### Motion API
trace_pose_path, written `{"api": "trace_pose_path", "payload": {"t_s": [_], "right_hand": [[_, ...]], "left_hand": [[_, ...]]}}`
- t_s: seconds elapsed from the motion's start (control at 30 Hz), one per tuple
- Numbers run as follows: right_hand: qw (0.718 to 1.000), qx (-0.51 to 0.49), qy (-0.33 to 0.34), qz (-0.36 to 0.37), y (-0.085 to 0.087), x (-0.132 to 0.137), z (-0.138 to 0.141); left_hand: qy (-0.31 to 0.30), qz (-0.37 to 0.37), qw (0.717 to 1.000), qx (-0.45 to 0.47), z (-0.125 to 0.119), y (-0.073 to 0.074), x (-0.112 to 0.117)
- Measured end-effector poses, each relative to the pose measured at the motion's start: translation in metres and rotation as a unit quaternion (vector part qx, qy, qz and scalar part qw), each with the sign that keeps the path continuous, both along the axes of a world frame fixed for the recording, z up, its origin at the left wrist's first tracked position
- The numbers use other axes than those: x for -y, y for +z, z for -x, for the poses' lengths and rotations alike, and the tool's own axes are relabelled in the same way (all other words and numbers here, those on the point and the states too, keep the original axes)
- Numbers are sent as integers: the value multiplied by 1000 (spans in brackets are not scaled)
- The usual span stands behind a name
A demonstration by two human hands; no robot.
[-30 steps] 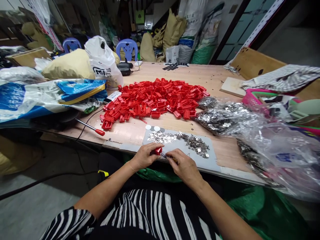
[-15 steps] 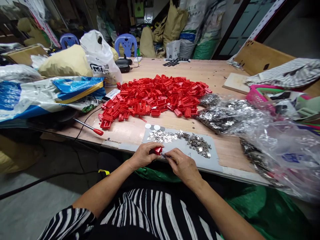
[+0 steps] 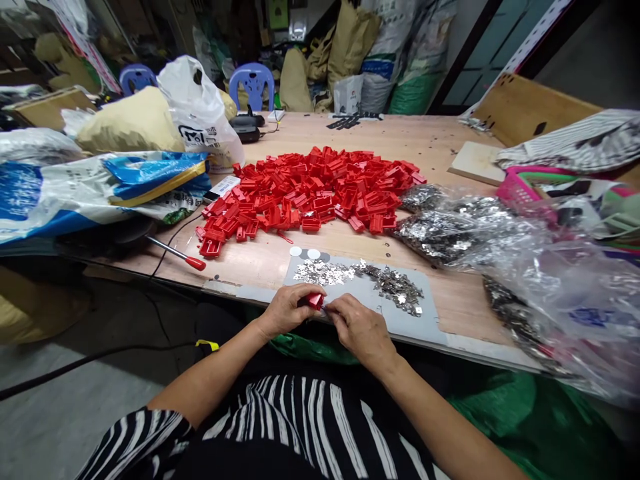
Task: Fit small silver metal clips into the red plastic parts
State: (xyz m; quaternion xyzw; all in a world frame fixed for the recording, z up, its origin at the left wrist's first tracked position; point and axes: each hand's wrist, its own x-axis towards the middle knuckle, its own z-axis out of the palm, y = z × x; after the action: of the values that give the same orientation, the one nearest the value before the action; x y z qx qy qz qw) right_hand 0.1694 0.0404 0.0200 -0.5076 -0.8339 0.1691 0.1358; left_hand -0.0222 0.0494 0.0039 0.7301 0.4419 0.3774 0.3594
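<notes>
My left hand (image 3: pixel 287 308) is closed around a small red plastic piece (image 3: pixel 315 300) at the table's near edge. My right hand (image 3: pixel 356 327) is pinched right against that piece; what its fingertips hold is hidden. Just beyond both hands, small silver metal parts (image 3: pixel 360 275) lie scattered on a grey mat (image 3: pixel 425 320). Farther back, a big heap of the same red plastic pieces (image 3: pixel 310 190) covers the middle of the wooden table (image 3: pixel 400 143).
Clear bags of metal parts (image 3: pixel 450 230) lie to the right, with a pink basket (image 3: pixel 520 190) behind. A red-handled screwdriver (image 3: pixel 180 253) and blue-white sacks (image 3: pixel 100 190) lie left. A white plastic bag (image 3: pixel 200 117) and blue chairs (image 3: pixel 255 83) stand farther back.
My right hand has closed in on the red piece; the thin metal part seen between the hands earlier is now hidden. The left hand has stayed in place.
</notes>
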Motion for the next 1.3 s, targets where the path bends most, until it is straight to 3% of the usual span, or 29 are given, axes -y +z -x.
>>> {"api": "trace_pose_path", "payload": {"t_s": [0.23,0.5,0.8,1.07,1.17,1.3], "right_hand": [[994,-89,19,52,5,-8,-10],[999,-25,15,46,4,-6,-6],[999,53,-5,-4,7,5,6],[994,-110,2,18,2,4,-7],[988,-151,10,18,1,5,-11],[984,-157,13,83,8,8,-14]], "left_hand": [[3,-3,1000,-11,2,-2,0],[4,-14,1000,-5,1,-4,2],[61,-40,997,6,-8,-11,8],[63,-3,996,60,-1,-14,14],[74,-10,993,89,0,-10,20],[77,-33,988,127,0,0,27]]}}
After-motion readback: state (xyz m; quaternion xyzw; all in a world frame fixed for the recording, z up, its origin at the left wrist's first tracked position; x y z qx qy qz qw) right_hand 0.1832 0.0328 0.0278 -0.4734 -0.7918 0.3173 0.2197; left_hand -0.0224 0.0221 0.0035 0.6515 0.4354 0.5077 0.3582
